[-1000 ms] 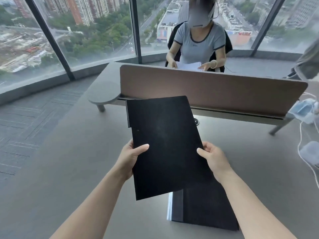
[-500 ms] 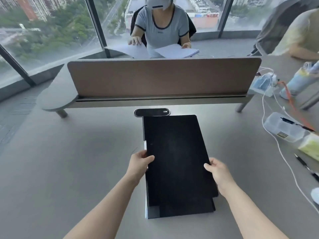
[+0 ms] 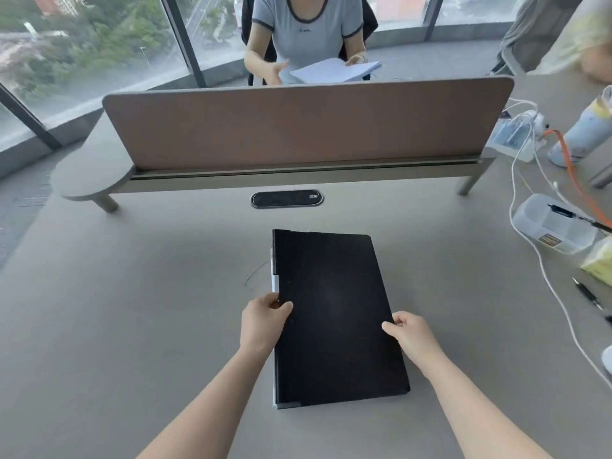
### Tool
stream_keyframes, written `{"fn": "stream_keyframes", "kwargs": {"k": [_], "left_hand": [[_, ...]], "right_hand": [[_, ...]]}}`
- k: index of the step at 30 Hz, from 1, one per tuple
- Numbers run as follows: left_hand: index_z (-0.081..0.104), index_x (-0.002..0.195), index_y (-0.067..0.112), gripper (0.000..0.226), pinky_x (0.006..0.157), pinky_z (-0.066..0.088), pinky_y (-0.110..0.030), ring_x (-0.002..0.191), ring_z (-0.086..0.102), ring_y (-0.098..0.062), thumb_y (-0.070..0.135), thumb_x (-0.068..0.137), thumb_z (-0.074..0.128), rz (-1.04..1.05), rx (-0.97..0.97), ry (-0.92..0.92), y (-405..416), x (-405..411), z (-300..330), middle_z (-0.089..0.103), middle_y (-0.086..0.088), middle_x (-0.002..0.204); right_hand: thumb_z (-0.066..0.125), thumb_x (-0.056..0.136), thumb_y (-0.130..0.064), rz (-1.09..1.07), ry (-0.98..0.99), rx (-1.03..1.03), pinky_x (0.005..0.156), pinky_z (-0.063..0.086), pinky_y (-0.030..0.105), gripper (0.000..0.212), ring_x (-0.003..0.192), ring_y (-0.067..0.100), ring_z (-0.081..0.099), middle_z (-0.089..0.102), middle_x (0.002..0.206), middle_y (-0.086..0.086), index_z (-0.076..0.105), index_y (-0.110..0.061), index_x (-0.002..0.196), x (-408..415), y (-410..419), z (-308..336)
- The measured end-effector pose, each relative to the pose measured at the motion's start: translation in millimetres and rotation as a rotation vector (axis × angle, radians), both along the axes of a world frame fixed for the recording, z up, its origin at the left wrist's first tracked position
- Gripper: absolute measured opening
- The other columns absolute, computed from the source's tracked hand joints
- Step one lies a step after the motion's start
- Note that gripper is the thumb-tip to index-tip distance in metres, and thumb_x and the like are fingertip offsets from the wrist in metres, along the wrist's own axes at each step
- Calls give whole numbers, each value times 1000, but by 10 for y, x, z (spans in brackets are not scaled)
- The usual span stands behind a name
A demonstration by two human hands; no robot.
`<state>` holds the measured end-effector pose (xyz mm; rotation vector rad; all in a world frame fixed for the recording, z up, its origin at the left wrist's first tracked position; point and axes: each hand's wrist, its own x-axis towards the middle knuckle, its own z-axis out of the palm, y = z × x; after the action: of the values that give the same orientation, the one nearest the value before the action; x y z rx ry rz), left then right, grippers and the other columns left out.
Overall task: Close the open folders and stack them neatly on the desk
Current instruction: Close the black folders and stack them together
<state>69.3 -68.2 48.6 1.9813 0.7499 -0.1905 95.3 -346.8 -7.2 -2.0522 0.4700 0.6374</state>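
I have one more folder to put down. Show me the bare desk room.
Bare desk lies left of the black folder stack, out to the desk edge, and between the stack and the cable grommet. The right side is crowded: white cable, plastic box, pen.

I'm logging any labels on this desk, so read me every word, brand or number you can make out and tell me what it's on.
No text here can be read.
Yellow and black label on the clear plastic box: too small and blurred.
Small mark on the oval cable port: too small.
Small print on the grey shirt of the person opposite: blurred.
Black folder: no lettering visible.
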Motion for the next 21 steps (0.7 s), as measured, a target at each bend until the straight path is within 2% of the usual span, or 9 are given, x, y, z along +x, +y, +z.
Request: {"fn": "stream_keyframes", "kwargs": {"k": [2,4,7,11,13,16,18,21], "left_hand": [[64,79,11,10,57,43,-25,62,55,-16,20,84,65,-7,44,-12,-16,-20,5,66,0,68],[64,86,18,4,61,44,-26,70,59,-14,20,85,66,5,60,-1,-25,-32,0,65,6,74],[68,99,17,15,69,45,-26,79,63,-13,19,84,65,32,55,18,0,-42,-59,66,7,84],[69,101,18,18,72,51,-31,81,66,-19,19,83,64,33,60,38,30,-50,-98,68,4,86],[64,104,22,22,74,53,-34,84,66,-20,24,82,65,23,77,44,33,-55,-114,66,1,97],[49,130,26,51,78,50,-34,101,60,-21,30,82,67,17,34,86,33,-62,-134,55,-1,122],[38,144,25,68,88,49,-36,117,57,-25,33,83,67,35,-56,148,45,-63,-158,51,-5,136],[35,149,22,71,102,46,-40,125,54,-27,35,86,65,33,-154,221,63,-69,-174,50,-10,145]], "right_hand": [[63,77,-33,24,-16,-61,66,42,34,27,69,19,55,67,79,15,68,-8,87,-11,27,2],[64,84,-27,35,-30,-100,63,39,33,20,66,19,51,60,71,5,65,-7,87,-7,52,35],[65,85,-29,81,-41,-167,61,39,33,21,62,17,48,52,67,-2,61,-9,87,19,57,54],[64,84,-37,182,-24,-236,68,49,36,20,76,19,61,61,81,-1,55,-23,95,53,60,103],[63,82,-41,217,-15,-265,71,52,38,22,79,18,63,63,85,-2,53,-28,97,56,59,123],[65,77,-46,243,-12,-306,73,54,38,29,80,15,62,62,92,-6,51,-31,99,57,63,140],[68,75,-45,241,-8,-311,75,52,37,41,87,15,61,59,104,-8,49,-31,109,66,78,150],[70,76,-38,211,8,-255,81,51,36,52,96,17,60,60,115,-5,50,-28,123,91,112,141]]}}
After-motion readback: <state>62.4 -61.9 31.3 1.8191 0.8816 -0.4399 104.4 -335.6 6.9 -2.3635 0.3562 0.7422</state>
